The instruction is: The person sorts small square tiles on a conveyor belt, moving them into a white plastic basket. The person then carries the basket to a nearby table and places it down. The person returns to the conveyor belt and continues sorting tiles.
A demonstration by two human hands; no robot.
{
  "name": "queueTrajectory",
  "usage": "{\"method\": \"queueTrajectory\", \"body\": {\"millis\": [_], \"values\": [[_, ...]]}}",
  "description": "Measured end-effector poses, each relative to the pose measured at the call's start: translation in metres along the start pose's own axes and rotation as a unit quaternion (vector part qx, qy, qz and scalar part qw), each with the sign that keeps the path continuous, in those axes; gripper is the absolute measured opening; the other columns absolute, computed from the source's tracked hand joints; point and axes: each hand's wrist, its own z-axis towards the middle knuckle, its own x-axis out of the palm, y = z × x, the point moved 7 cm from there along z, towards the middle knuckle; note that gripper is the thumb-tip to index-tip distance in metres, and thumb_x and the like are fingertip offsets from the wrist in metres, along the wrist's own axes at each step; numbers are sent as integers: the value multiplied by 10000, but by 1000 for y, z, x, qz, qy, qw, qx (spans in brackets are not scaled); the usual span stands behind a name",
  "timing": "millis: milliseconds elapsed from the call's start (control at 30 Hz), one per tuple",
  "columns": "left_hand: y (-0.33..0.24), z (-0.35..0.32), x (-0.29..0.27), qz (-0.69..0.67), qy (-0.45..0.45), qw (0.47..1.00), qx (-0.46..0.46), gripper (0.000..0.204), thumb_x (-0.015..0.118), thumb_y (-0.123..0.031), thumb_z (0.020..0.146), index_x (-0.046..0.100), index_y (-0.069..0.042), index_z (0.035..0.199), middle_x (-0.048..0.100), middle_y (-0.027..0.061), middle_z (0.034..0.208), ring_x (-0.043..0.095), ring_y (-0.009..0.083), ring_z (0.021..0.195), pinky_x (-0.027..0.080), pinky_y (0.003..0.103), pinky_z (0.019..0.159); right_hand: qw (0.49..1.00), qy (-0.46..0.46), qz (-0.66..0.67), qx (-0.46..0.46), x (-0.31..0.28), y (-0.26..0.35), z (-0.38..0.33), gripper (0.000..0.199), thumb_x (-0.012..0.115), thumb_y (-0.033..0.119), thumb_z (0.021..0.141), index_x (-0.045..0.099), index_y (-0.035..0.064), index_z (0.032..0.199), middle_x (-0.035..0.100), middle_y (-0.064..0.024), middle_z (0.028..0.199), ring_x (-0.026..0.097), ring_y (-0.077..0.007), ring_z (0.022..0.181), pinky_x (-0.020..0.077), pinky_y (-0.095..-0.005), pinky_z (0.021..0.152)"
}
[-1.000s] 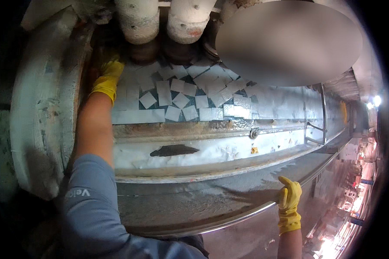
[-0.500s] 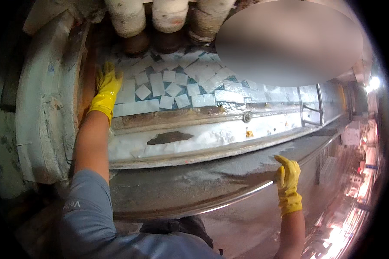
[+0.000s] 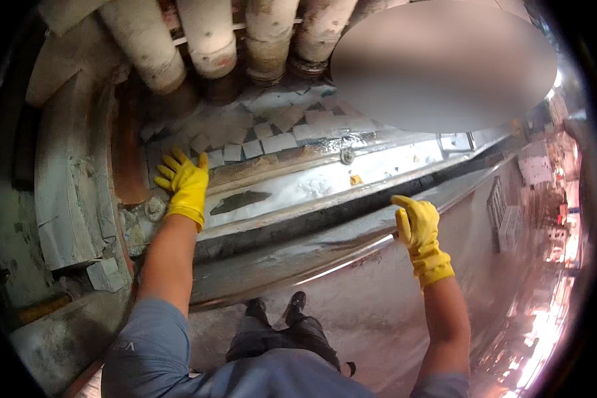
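Observation:
My left hand [image 3: 186,183], in a yellow rubber glove, has its fingers spread and holds nothing. It is at the left end of a wet bed of pale square and rectangular tiles [image 3: 278,142]; whether the fingertips touch them I cannot tell. Off to the right, my right hand [image 3: 419,232] wears a matching glove. Its thumb and forefinger stand apart with nothing between them, above the metal edge [image 3: 361,259] of the near ledge.
Thick whitish cylinders [image 3: 205,40] hang over the far side of the tiles. A pale machine housing [image 3: 69,179] borders the left. A white trough [image 3: 305,189] with a dark patch [image 3: 241,201] runs along the front. A metal bracket [image 3: 456,142] stands farther right.
My left hand has come back from the tile bed's far left, nearer to me, its fingers now spread wider. My right hand has shifted up and left. The view has tilted, showing my feet.

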Motion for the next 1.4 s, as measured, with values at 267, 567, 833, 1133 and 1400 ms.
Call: {"method": "queueTrajectory", "body": {"millis": [267, 567, 833, 1133, 1400], "values": [[-58, -62, -4, -30, 219, 958, 180, 1020, 706, -622, 931, 314, -44, 1674, 351, 281, 1697, 354, 477, 1553, 330, 513, 1265, 1000, 6, 8, 15, 1, -5, 3, 246, 741, 330, 910, 802, 125, 1033, 747, -127, 785, 720, -374, 759, 556, -506, 723], [-209, -387, -164, -31, 31, 872, 488, 595, 789, -508, 903, 725, -26, 1244, 770, 211, 1134, 747, 402, 1061, 586, 512, 921, 999, 17, 37, 7, -4, -6, -1, 464, 605, 536, 1012, 758, 100, 978, 735, -166, 762, 730, -398, 739, 571, -507, 723], [-235, -388, -173, 3, -79, 909, 410, 624, 843, -630, 797, 740, -54, 1015, 772, 209, 996, 732, 448, 952, 573, 533, 798, 956, -224, 157, -111, -27, -17, -70, 682, 753, 402, 933, 579, 55, 1494, 671, -243, 1403, 614, -405, 1346, 433, -523, 1183], [-228, -404, -190, -79, -158, 891, 418, 786, 882, -476, 816, 662, 22, 1384, 727, 261, 1282, 690, 447, 1194, 546, 482, 1023, 685, 251, 168, 663, 12, -175, -815, 628, 696, 563, 965, 710, 103, 1392, 655, -177, 1472, 589, -331, 1406, 460, -465, 1163], [-322, -491, -155, 26, -361, 863, 353, 928, 729, -515, 939, 380, -14, 1639, 469, 250, 1623, 427, 444, 1490, 240, 603, 1275, 379, 177, -47, 907, -304, -230, -1131, 484, 690, 461, 961, 758, 107, 1283, 731, -128, 1303, 671, -293, 1248, 517, -473, 1058]]}}
